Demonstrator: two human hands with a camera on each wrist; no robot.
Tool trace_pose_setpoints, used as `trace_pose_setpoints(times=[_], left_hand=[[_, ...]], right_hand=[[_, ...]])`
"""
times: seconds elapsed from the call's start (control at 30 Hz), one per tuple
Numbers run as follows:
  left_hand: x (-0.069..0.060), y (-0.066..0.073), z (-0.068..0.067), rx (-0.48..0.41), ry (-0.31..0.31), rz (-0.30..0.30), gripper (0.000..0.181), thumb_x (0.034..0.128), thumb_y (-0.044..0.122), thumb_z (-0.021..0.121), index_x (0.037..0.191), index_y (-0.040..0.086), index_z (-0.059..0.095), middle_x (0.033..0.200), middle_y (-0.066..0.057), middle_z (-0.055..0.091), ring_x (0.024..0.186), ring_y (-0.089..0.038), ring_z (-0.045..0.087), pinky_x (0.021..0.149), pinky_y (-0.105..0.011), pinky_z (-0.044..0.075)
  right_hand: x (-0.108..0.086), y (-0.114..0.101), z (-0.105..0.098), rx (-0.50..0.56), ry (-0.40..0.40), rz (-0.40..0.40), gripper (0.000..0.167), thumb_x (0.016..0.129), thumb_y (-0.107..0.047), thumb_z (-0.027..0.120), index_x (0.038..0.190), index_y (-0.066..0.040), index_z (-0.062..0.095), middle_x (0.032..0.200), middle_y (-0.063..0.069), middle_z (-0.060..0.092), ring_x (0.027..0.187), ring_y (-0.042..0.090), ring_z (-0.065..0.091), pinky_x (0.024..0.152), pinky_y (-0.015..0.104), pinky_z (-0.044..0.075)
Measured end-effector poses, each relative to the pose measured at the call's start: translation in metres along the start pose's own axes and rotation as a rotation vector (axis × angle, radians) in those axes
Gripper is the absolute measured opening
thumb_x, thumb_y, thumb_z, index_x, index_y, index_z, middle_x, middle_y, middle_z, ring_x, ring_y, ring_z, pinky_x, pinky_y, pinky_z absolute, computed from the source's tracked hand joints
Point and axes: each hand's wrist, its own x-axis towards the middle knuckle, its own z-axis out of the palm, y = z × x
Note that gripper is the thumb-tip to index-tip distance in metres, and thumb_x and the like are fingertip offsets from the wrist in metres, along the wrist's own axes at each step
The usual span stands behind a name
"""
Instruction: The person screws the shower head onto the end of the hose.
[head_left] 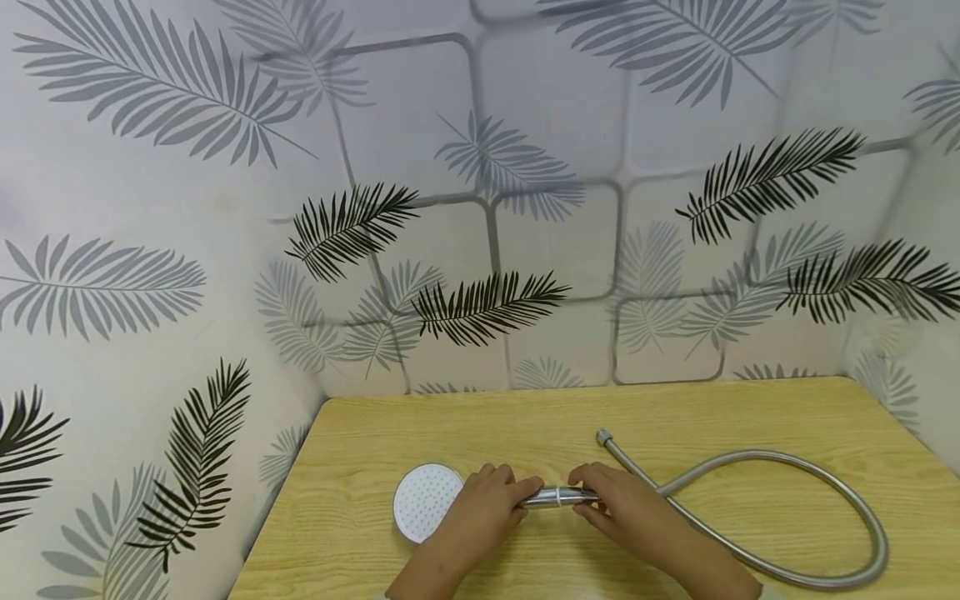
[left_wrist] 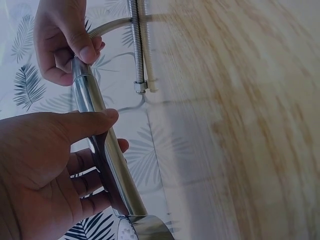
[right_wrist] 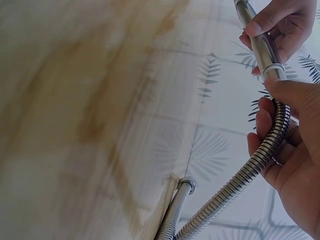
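We have room to slide a hand along the table point(head_left: 337, 483) behind the shower handle point(head_left: 542, 498), between it and the wall point(head_left: 555, 250), until the loose end of the hose point(head_left: 879, 542) juts toward that strip on the right. Left of the shower head point(head_left: 427, 502), we can pass over bare wood to the table's edge. In front of the handle our gap is tighter, with the left hand point(head_left: 489, 510) and right hand point(head_left: 617, 507) reaching in on either side. Farther right, the hose loops wide, blocking us sideways at table height; inside its ring we see open wood, reachable from above.
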Motion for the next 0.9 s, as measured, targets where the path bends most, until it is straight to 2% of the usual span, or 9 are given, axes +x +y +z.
trace_pose_setpoints(times=[0.2,0.47,0.7,0.8,0.9], left_hand=[[0.0001,0.0000,-0.0005,0.005,-0.001,0.002,0.036,0.0934,0.024,0.073,0.128,0.033,0.066,0.092,0.007,0.062,0.075,-0.007,0.043,0.068,-0.019,0.040],[-0.0011,-0.0003,-0.0001,0.013,0.012,0.015,0.035,0.0933,0.024,0.073,0.126,0.033,0.067,0.092,0.006,0.063,0.074,-0.007,0.043,0.067,-0.018,0.039],[-0.0020,-0.0007,-0.0006,0.006,0.017,0.022,0.036,0.0935,0.024,0.073,0.128,0.031,0.066,0.094,0.005,0.065,0.075,-0.007,0.044,0.068,-0.018,0.041],[-0.0024,-0.0007,-0.0008,0.004,0.019,0.025,0.037,0.0940,0.024,0.072,0.129,0.031,0.066,0.095,0.005,0.065,0.076,-0.007,0.045,0.069,-0.019,0.042],[-0.0025,-0.0006,-0.0009,0.001,0.019,0.023,0.037,0.0945,0.024,0.072,0.130,0.031,0.066,0.095,0.006,0.064,0.077,-0.007,0.046,0.070,-0.019,0.042]], right_hand=[[0.0005,0.0005,0.0005,-0.002,0.043,-0.035,0.026,0.091,-0.014,0.075,0.113,-0.015,0.060,0.098,-0.009,0.067,0.084,-0.001,0.061,0.067,0.018,0.054],[-0.0009,0.0014,0.0004,0.002,0.009,-0.022,0.019,0.098,-0.024,0.067,0.114,-0.014,0.065,0.097,-0.010,0.066,0.083,-0.002,0.059,0.067,0.018,0.054],[0.0004,0.0015,-0.0009,-0.019,-0.004,-0.024,0.020,0.100,-0.026,0.063,0.113,-0.011,0.069,0.090,-0.012,0.061,0.072,-0.007,0.044,0.062,0.016,0.046],[0.0006,0.0013,-0.0014,-0.009,-0.014,-0.010,0.025,0.101,-0.027,0.061,0.118,-0.010,0.069,0.092,-0.011,0.063,0.072,-0.006,0.044,0.062,0.016,0.046],[0.0005,0.0012,-0.0024,0.023,-0.027,0.026,0.036,0.102,-0.032,0.060,0.129,-0.009,0.064,0.102,-0.006,0.068,0.077,-0.005,0.052,0.065,0.018,0.049]])
